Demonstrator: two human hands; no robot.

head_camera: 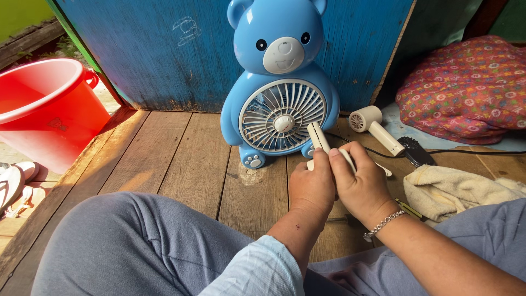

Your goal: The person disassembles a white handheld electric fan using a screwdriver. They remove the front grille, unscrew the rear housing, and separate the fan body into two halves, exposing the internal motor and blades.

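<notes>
- A blue board wall [164,55] stands upright behind the bear-shaped fan, rising from the back edge of the plank floor [181,164].
- A red bucket [46,109] sits well to the left of the fan, at the floor's edge.
- A patterned red cushion [466,87] lies to the right of the fan, further back.
- The bear-shaped fan [279,87], light blue with a white round grille, stands upright on the planks, its back against the wall.
- A cream towel [455,189] lies crumpled to the right of the fan, nearer the person.
- The right hand [361,183], a chain bracelet at its wrist, is just in front of the fan's right foot, fingers curled round the lower part of the cream stick-shaped piece.
- The left hand [312,183] presses against the right one, fingers closed on the same piece.
- A small cream hair dryer [375,126] lies right of the fan, beside a dark brush head [416,151].
- The cream stick-shaped piece [318,137] pokes up from both hands, its tip overlapping the fan's grille.
</notes>
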